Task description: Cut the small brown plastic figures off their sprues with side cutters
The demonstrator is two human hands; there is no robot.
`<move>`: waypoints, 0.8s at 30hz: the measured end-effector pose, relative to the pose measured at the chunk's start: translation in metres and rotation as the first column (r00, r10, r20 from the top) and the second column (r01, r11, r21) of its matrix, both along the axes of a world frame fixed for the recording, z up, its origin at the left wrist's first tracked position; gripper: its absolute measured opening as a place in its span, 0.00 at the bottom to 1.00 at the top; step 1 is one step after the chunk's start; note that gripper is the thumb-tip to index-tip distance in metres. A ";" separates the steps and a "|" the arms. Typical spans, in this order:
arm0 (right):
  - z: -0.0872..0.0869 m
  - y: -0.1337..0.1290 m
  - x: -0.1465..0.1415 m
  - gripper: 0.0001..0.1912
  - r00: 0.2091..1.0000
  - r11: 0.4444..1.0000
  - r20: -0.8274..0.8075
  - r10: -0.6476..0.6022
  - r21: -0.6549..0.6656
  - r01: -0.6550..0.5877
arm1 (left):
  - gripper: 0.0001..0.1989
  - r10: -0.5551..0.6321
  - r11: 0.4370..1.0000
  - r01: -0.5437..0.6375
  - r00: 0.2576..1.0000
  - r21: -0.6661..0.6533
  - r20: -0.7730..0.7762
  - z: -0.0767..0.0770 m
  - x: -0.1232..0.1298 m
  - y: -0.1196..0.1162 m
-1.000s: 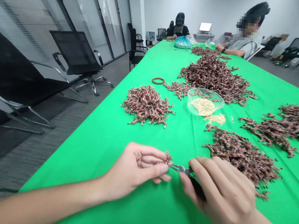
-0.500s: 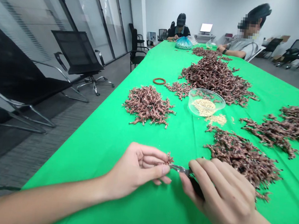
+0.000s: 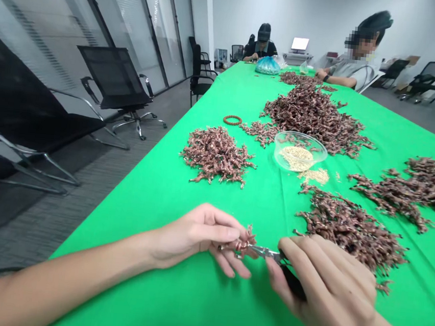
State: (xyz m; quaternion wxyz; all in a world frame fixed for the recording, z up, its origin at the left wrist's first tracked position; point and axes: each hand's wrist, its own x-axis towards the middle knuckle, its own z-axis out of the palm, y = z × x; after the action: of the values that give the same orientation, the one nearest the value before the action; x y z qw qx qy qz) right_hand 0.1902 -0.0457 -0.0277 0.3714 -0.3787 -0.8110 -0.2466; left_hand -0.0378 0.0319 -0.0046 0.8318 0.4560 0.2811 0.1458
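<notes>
Between the thumb and fingers of my left hand (image 3: 205, 233) is a small brown branching piece (image 3: 241, 245), perhaps a little animal figure. My right hand (image 3: 331, 294) is closed around the dark handles of a pair of pliers (image 3: 268, 254). The slim metal jaws point left and meet the piece at its right side; whether they grip it I cannot tell. A heap of similar brown pieces (image 3: 349, 229) lies just beyond my right hand. Another, smaller heap (image 3: 218, 155) lies ahead of my left hand.
A clear plastic bowl (image 3: 320, 153) holds small beige bits, with some spilled beside it. Behind it is a large brown heap (image 3: 311, 110); a brown ring (image 3: 232, 120) lies left. Two people (image 3: 351, 73) sit farther along the green table (image 3: 153, 187). Chairs (image 3: 112, 76) stand left.
My left hand has turned, its thumb now on top and lower fingers spread beneath, showing more of the brown piece. The pliers and my right hand have shifted slightly right and down.
</notes>
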 end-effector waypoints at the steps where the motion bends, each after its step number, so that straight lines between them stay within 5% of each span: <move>1: 0.000 0.000 0.000 0.13 1.000 1.000 -0.004 0.004 0.001 -0.004 | 0.09 -0.014 0.999 0.015 1.000 -0.048 0.024 0.000 0.000 0.000; 5: 0.000 -0.001 0.000 0.12 1.000 1.000 -0.019 0.016 0.002 -0.016 | 0.07 -0.045 0.979 0.064 0.994 -0.194 0.101 -0.004 0.000 -0.001; 10: 0.001 -0.001 0.000 0.12 0.999 1.000 -0.031 0.012 0.003 -0.011 | 0.09 -0.005 0.973 0.037 0.990 -0.228 0.139 -0.005 0.001 -0.004; 24: 0.003 -0.003 -0.013 0.08 0.991 0.996 -0.129 0.026 -0.081 -0.037 | 0.16 0.251 0.968 -0.248 0.965 -0.049 0.078 -0.008 0.011 -0.026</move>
State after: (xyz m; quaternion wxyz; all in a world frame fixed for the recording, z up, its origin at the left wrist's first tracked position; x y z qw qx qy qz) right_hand 0.1770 -0.0490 -0.0242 0.4106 -0.3961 -0.8009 -0.1820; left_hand -0.0270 0.0055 -0.0122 0.8266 0.3942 0.3038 0.2628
